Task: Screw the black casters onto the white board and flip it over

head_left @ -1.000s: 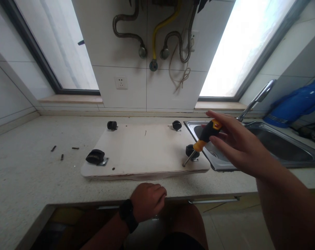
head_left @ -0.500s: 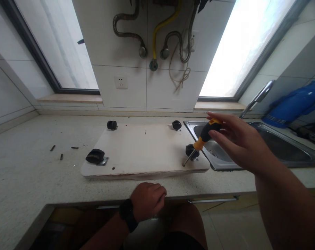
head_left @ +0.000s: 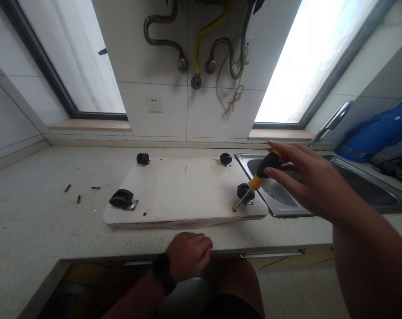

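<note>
My right hand (head_left: 309,179) is closed on the handle of a yellow-and-black screwdriver (head_left: 263,172). The screwdriver slants down to the left, its tip at a small dark spot by the near right corner of a white board (head_left: 184,190). A black caster wheel (head_left: 245,192) stands right beside the shaft. More casters sit at the other corners, among them the near left caster (head_left: 121,199). My left hand (head_left: 189,256), with a dark watch at the wrist, rests curled at the counter's front edge, below the board. Its palm is hidden, so whatever it may hold does not show.
Several small brown screw-like pieces (head_left: 79,199) lie on the counter (head_left: 41,212) at left. A steel sink (head_left: 287,212) with a faucet (head_left: 332,119) borders the board at right. A blue object (head_left: 376,133) stands behind it. Hoses and a socket (head_left: 154,104) are on the wall.
My right hand and forearm have shifted slightly right and turned a little on the screwdriver handle. The screwdriver tip stays at the same spot; my left hand has not visibly moved.
</note>
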`<state>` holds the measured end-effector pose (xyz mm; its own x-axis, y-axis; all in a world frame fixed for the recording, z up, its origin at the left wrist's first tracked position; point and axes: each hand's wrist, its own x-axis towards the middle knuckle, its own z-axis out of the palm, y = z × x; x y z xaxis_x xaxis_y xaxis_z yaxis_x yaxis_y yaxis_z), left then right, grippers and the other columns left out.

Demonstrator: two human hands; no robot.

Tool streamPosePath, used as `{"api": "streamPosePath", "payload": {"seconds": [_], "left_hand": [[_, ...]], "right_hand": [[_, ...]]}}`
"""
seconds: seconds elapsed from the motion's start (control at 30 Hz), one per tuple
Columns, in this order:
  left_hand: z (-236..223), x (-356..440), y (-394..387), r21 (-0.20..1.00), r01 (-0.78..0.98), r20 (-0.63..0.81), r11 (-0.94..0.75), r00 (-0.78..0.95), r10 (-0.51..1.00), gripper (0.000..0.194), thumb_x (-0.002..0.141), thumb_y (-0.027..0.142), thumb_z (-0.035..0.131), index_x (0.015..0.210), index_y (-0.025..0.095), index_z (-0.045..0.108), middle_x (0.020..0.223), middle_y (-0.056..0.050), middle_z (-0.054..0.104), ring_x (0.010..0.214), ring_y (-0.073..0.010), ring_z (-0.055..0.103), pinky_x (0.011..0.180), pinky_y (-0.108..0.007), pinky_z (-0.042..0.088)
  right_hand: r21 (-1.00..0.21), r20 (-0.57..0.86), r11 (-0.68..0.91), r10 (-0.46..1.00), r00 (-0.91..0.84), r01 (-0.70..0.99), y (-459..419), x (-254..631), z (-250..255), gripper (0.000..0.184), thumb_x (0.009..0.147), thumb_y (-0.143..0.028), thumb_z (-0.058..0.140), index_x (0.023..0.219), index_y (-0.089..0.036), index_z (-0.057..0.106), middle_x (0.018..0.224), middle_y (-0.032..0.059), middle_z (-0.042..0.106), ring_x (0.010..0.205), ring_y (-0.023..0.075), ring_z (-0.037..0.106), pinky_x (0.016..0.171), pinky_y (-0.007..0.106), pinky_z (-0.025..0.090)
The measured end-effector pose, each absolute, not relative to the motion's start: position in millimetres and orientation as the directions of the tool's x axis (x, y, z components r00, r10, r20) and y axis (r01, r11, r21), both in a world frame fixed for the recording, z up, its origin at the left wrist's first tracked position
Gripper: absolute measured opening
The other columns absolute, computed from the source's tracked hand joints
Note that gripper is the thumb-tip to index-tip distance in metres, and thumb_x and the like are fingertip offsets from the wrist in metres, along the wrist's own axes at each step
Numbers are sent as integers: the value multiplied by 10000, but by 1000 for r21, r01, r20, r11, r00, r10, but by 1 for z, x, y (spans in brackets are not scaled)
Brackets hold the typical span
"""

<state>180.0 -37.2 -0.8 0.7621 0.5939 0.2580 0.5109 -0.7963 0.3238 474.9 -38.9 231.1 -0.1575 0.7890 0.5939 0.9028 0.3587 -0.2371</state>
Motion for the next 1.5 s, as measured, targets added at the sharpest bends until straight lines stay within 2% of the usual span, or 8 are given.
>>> {"api": "streamPosePath", "payload": {"seconds": [0.2,0.47,0.67,0.77,1.07,1.2,1.33,1.5], "left_hand": [[-3,181,-36,325,510,268,-796,758,595,76,967,223,567,973,250,638,871,18,737,765,-192,689,661,-349,401],[-4,181,-37,321,513,260,-796,761,595,87,968,218,558,973,247,641,878,11,740,775,-198,693,664,-349,408],[-5,180,-37,318,515,267,-796,757,597,94,973,233,559,1000,251,648,888,12,744,787,-203,701,674,-353,422],[-6,181,-37,313,518,274,-796,754,597,87,965,224,564,986,248,645,883,10,743,784,-202,699,672,-354,417],[-4,180,-38,310,512,277,-801,757,592,86,960,214,567,979,247,644,873,15,738,769,-193,693,663,-357,414],[-3,181,-37,308,512,279,-802,757,591,86,959,217,572,981,244,650,878,12,744,778,-196,697,669,-351,421],[-4,181,-37,310,516,281,-799,753,595,92,960,216,568,985,245,652,883,10,745,777,-198,695,674,-355,430],[-3,180,-38,311,514,266,-799,760,593,101,962,214,568,990,246,660,888,9,746,789,-199,700,680,-356,440]], "right_hand": [[-325,560,543,770,-305,774,-37,476,231,629,987,-361,625,1573,-493,438,1455,49,620,1236,329,671,957,551,675],[-125,696,303,705,-134,945,-35,465,223,453,930,-448,705,1343,-265,678,1140,124,671,930,314,733,841,569,650],[-506,456,483,853,-254,715,-40,477,221,718,978,-359,640,1623,-471,345,1560,72,522,1291,309,664,1021,519,652],[-577,458,521,844,-279,629,-41,477,217,678,986,-311,632,1584,-520,390,1559,32,536,1259,275,692,1046,491,644],[-328,717,338,697,0,882,-35,458,206,616,873,-416,786,1453,-298,615,1222,118,687,971,274,740,897,524,682],[-565,590,511,799,-115,648,-38,463,210,615,956,-294,682,1536,-418,514,1572,77,545,1321,313,663,1076,544,617],[-704,575,601,795,-193,379,-37,462,205,615,976,-212,644,1504,-502,518,1627,14,507,1340,294,664,1039,541,646],[-491,731,614,676,-93,618,-36,452,196,627,890,-202,767,1429,-485,617,1273,34,657,1070,237,737,860,438,708]]}}
